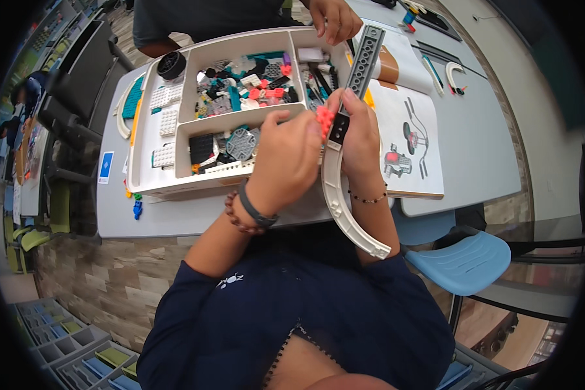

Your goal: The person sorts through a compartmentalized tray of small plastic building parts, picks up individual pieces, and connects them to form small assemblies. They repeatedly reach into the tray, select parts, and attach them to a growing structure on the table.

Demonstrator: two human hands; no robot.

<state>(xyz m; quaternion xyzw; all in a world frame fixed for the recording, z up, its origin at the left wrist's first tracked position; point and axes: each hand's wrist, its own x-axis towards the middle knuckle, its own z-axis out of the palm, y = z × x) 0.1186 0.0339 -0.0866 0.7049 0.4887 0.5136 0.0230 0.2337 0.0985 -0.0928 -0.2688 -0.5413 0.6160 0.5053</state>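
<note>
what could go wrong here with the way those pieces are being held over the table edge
The long white curved piece hangs past the table edge toward the lap; if the right hand loosens, it may drop to the floor. The left hand pushes small red connectors in, which could slip out and scatter. The grey beam juts over the sorting tray and might knock parts.

Grey beam [364, 60]: long, studded with holes, tilted toward one o'clock, lower end in the hands.
Black block [338, 128]: small, joining beam and arc, at the middle.
White arc [342, 207]: curved strip with holes, sweeping toward five o'clock.
Red pins [323, 120]: small cluster, nine o'clock of the block.
</note>
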